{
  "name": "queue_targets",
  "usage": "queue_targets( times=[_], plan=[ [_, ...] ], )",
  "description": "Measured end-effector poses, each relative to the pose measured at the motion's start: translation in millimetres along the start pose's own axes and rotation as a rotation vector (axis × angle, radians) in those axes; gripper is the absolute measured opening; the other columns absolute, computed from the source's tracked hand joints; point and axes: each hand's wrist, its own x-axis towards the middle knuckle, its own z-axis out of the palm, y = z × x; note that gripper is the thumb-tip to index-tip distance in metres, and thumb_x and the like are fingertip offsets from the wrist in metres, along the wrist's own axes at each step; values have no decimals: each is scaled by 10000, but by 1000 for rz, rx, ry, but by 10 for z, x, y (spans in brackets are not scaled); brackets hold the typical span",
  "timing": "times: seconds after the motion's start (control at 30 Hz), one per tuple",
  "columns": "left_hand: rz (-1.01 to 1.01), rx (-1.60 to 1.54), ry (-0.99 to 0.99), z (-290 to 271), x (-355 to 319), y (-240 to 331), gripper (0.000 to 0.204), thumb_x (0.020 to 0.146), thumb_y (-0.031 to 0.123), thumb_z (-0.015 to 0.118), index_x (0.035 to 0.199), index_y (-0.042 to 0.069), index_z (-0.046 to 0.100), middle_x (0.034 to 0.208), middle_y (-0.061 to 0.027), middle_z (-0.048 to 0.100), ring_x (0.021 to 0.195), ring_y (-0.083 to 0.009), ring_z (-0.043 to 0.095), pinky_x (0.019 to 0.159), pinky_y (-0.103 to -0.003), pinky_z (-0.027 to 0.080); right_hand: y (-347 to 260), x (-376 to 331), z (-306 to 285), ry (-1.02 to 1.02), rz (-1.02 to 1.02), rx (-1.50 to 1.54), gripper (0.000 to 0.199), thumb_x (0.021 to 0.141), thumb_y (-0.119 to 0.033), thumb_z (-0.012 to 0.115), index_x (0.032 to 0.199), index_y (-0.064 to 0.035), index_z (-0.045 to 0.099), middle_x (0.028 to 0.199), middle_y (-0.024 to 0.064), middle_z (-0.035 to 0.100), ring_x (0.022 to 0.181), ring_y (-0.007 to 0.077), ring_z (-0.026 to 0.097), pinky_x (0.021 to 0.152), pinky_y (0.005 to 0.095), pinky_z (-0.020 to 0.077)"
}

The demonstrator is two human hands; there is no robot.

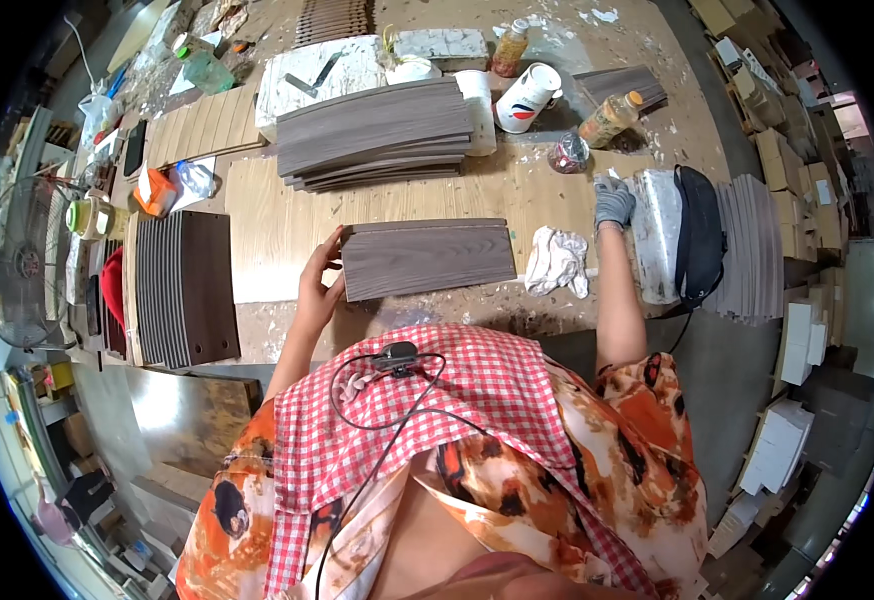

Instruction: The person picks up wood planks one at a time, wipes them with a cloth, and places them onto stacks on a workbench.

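A dark grey-brown wood-grain board lies before me on the pale wooden work surface. My left hand is bare and grips the board's left end, with fingers at the upper corner and thumb lower down. Out to the right, my right hand wears a grey glove and rests beside a plastic-wrapped block. Its fingers look curled together; what they hold, if anything, is too small to make out. Between the board's right end and my right forearm sits a crumpled white cloth.
Matching boards are stacked ahead and at left. Beyond my right hand stand a small glass jar, a bottle and a white canister. A black pouch and grey sheets lie right; a fan stands far left.
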Motion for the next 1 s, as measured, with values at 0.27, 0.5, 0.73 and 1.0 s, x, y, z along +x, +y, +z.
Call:
queue_targets(
  times=[0.27,0.5,0.73,1.0],
  plan=[
    [-27,181,-44,-49,-144,97,623,738,-177,554,1275,126,644,1103,-133,569,976,-270,590,884,-295,477,-527,25,75,95,-184,26,414,846,-406,609,1056,-57,685,1018,271,632,989,434,582,901,485,462],
    [61,291,-66,10,18,190,672,701,-177,568,1274,165,646,1131,-145,530,1022,-313,562,901,-326,468,149,317,256,33,-305,-233,263,770,-236,646,965,-62,674,968,270,638,970,423,601,842,482,485],
    [-67,130,-52,-2,-136,152,637,774,-228,468,1325,71,588,1087,-132,647,1025,-244,624,930,-291,456,-164,-1450,-408,-197,-329,132,568,709,-300,801,1214,-104,630,1211,228,529,1100,418,518,965,479,425],
    [-476,-694,87,-47,-64,-706,408,956,25,491,1362,48,530,948,-27,662,752,-74,566,705,-221,467,-232,-2058,-603,-420,-196,424,396,735,-82,705,1129,-82,667,1039,142,629,1058,317,578,963,426,448]
  ],
)
